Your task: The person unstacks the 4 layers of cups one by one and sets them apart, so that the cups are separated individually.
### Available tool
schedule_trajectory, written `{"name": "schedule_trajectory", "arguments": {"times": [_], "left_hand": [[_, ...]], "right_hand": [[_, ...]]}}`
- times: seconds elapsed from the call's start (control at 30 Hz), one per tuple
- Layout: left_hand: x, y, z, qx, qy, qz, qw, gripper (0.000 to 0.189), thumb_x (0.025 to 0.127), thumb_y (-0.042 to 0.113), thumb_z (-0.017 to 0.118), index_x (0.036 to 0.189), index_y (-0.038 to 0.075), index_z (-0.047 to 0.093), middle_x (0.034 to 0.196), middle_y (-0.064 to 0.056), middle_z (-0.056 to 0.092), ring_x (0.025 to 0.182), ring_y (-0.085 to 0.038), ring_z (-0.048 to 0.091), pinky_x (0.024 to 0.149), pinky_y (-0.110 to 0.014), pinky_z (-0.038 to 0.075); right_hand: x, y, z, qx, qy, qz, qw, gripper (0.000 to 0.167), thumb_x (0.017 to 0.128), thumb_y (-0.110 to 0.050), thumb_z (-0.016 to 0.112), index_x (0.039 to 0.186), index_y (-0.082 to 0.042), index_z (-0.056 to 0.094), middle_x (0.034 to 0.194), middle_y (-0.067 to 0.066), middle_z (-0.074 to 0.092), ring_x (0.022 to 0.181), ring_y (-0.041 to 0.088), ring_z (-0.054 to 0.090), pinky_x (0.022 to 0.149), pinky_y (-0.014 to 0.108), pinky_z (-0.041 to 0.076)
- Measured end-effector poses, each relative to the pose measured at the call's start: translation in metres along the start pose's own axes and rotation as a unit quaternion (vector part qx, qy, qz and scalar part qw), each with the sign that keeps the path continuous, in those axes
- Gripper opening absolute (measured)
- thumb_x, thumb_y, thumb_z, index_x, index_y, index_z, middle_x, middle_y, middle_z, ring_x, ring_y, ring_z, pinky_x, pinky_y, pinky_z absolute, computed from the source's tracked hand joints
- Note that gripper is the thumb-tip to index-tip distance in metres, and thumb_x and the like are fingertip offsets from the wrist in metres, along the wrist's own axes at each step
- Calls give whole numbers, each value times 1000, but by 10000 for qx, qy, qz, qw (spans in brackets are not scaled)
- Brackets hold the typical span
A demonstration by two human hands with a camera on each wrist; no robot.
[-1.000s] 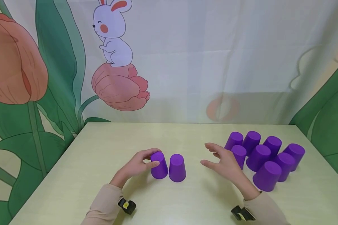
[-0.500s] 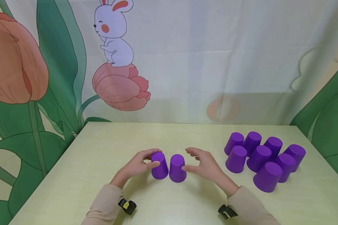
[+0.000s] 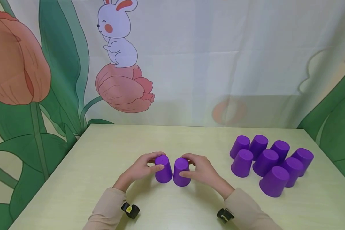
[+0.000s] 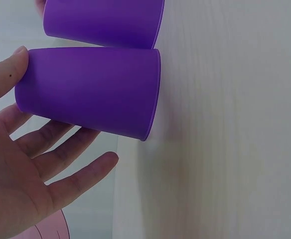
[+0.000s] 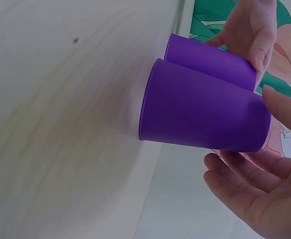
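Observation:
Two purple plastic cups stand upside down side by side near the middle of the table. My left hand (image 3: pixel 142 166) grips the left cup (image 3: pixel 164 174) near its top, thumb in front and fingers behind. In the left wrist view that cup (image 4: pixel 90 92) shows its rim down on the table. My right hand (image 3: pixel 202 169) holds the right cup (image 3: pixel 181 179) the same way, thumb on the near side. The right wrist view shows this cup (image 5: pixel 200 109) between thumb and fingers, partly covering the left one (image 5: pixel 213 62).
Several more purple cups (image 3: pixel 274 182) stand upside down in a cluster at the right of the pale table (image 3: pixel 103 179). Behind the table hangs a curtain (image 3: pixel 184 64) printed with a rabbit and tulips. A black wrist camera (image 3: pixel 130 210) sits on the left wrist.
My right hand has moved left from beside the cluster to the right cup and taken hold of it. My left hand has stayed on the left cup.

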State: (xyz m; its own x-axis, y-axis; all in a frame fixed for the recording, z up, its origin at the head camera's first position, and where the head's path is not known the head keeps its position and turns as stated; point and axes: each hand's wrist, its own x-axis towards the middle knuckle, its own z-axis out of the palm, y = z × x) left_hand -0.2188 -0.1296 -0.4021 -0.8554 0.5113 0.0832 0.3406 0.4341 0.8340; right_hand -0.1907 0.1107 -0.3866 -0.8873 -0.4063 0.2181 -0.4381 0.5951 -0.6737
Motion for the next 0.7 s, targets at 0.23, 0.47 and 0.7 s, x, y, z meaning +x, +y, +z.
{"name": "schedule_trajectory", "arguments": {"times": [0.23,0.47,0.7], "left_hand": [[0,3,0,1,-25,21,10000,44,87,18,62,126,1,50,110,-9,60,102,-27,55,87,-46,42],[0,4,0,-3,15,-35,10000,44,87,19,62,127,2,50,111,-10,60,103,-28,55,87,-46,42],[1,1,1,5,15,-18,10000,44,87,19,63,126,2,51,111,-10,60,101,-27,56,87,-45,43]], "right_hand": [[1,0,2,48,16,37,10000,39,75,-17,75,107,-1,60,95,6,64,86,20,59,78,41,48],[-6,-2,-5,129,79,113,9998,37,75,-15,74,107,-1,60,98,6,64,89,21,59,80,39,48],[-19,-3,-15,124,131,256,9995,38,75,-13,74,108,-2,59,99,5,64,91,21,59,82,38,47]]}}
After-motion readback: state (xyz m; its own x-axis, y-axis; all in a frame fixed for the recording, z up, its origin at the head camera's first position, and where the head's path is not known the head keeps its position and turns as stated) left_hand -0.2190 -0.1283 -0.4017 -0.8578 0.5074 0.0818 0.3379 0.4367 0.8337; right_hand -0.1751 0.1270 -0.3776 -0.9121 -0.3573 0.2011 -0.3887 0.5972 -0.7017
